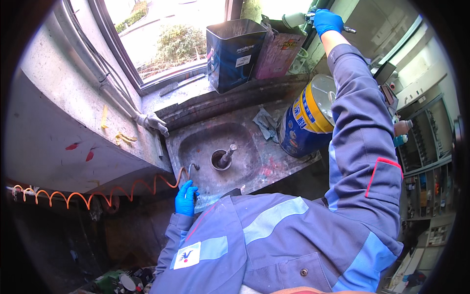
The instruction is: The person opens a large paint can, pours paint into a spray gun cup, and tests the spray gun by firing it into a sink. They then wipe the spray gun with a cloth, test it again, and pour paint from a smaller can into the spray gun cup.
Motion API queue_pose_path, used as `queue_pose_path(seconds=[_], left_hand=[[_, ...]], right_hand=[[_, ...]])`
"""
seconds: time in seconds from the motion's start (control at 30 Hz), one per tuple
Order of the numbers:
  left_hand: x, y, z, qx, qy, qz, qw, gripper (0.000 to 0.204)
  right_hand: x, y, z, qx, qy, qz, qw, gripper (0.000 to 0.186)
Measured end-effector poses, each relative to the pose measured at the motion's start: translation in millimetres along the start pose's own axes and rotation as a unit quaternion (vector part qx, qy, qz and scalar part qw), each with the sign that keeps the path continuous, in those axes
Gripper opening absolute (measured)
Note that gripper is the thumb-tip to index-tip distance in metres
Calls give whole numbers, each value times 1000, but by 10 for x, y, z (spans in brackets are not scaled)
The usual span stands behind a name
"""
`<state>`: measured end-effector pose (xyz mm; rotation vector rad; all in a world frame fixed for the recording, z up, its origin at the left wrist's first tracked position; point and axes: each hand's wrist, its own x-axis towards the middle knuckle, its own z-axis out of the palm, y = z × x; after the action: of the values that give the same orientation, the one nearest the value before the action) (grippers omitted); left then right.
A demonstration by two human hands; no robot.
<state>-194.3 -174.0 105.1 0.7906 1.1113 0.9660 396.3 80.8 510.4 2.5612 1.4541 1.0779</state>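
Observation:
My right hand, in a blue glove, is raised at the upper right, closed on a metal spray gun with a pale cup. My left hand, also blue-gloved, is at the near left rim of a stained metal sink, fingers loosely bent and apart, with nothing visible in them. Above it, an orange coiled air hose ends in a dark fitting inside the basin. A metal rod stands in a round container in the sink. A crumpled cloth lies right of the basin.
A blue-and-yellow bucket sits right of the sink. A dark tin and a pink tin stand on the window ledge. A wall with pipes borders the left. Shelving is at far right.

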Motion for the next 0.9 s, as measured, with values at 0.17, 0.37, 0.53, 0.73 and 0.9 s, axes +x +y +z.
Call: queue_pose_path(seconds=[0.17,0.37,0.53,0.73,0.9], left_hand=[[9,-7,26,-20,-6,9,1000,33],[28,-7,33,9,-2,7,1000,34],[55,-4,-30,67,-3,11,998,33],[105,-97,-147,134,-13,88,987,36],[170,-54,-200,19,-41,-43,998,37]], right_hand=[[78,15,40,-2,-8,-7,1000,28],[110,-14,8,-16,-11,-15,1000,29],[-1,-56,-22,-14,16,13,1000,29],[-25,-15,19,1,9,33,999,31],[-20,6,79,11,-62,44,997,37]])
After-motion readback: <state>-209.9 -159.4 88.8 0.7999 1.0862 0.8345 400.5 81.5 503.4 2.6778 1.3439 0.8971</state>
